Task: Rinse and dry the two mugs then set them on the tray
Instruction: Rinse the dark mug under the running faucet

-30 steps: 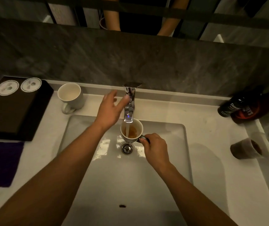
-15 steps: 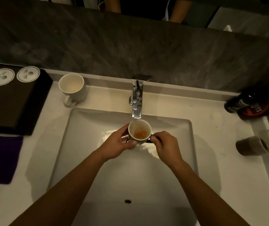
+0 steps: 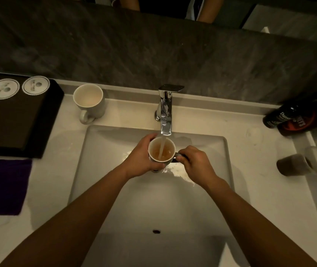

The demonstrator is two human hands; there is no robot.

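Over the white sink [image 3: 115, 189] I hold a mug [image 3: 161, 150] upright under the chrome faucet [image 3: 165, 110]. Water streams into it onto brownish liquid. My left hand [image 3: 141, 158] wraps around the mug's left side. My right hand [image 3: 194, 163] pinches its dark handle on the right. A second white mug [image 3: 89, 102] stands upright on the counter left of the faucet, handle toward me. The dark tray [image 3: 17, 120] lies at the far left with two round paper coasters [image 3: 19, 88] on its back edge.
A dark purple cloth [image 3: 1, 186] lies on the counter in front of the tray. At the right stand dark bottles [image 3: 288, 117] and a glass [image 3: 305, 164] lying on its side. A dark stone wall rises behind the counter.
My left hand left the faucet lever and came down onto the mug's side. The mug stays under the spout, and water runs into it again after a pause.
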